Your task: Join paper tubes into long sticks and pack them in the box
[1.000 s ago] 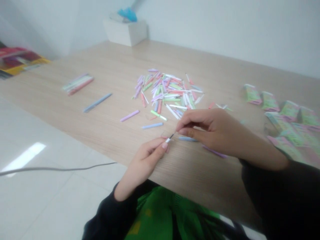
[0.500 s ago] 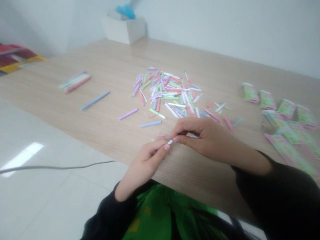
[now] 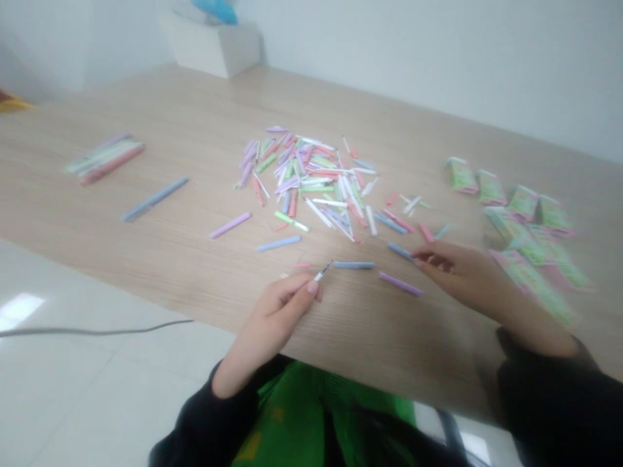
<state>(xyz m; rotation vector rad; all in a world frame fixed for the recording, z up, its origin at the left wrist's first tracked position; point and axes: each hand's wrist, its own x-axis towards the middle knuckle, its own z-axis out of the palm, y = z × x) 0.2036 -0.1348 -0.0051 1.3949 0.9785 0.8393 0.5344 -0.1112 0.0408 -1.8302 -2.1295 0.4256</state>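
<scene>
Pinched between thumb and fingers of the left hand (image 3: 272,308) is a slim white stick (image 3: 319,275), dark point up and to the right, held above the near edge of the table (image 3: 341,331). No lettering can be made out on it. And there's the change: half a second ago both hands met at that stick, and now they're apart, the right hand (image 3: 452,266) well over to the right, the dark point in plain sight again. Its fingertips are at the end of a blue stick (image 3: 400,251); whether they grip it or just touch it, I cannot tell.

Between the hands, a blue tube (image 3: 354,264) and a purple tube (image 3: 402,284) lie uncovered, both largely hidden behind the right hand a moment earlier. Beyond them spreads the pile (image 3: 311,178), all white, purple, green and coral, too small for any marking to read. Off to the right, the packets (image 3: 491,188) carry green and pink print, their writing lost to blur, no brand legible. Away to the left lies a bundle (image 3: 109,159) of tubes, and at the back a white box (image 3: 209,48) with something blue on top. The whole scene has slid left since the last picture.
</scene>
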